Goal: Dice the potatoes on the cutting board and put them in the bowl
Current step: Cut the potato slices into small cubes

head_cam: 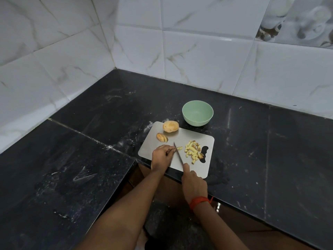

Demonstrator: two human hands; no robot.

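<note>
While the right grip point(193, 183) clasps the knife point(178, 154) and the left grip point(162, 154) pinches potato strips point(179, 148) at frame centre, a diced pile point(193, 152) lies on the cutting board point(189, 138); a sliced half point(161, 137) and whole potato point(170, 126) wait, and the bowl point(197, 121) above is empty.

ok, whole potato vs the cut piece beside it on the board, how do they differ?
The whole potato is uncut, skin intact; the cut piece shows slice lines and pale flesh. The whole potato is bigger than the cut piece. The whole potato lies nearer the bowl, the cut piece nearer the left hand. Both are tan-skinned and lie on the cutting board, untouched.
</note>
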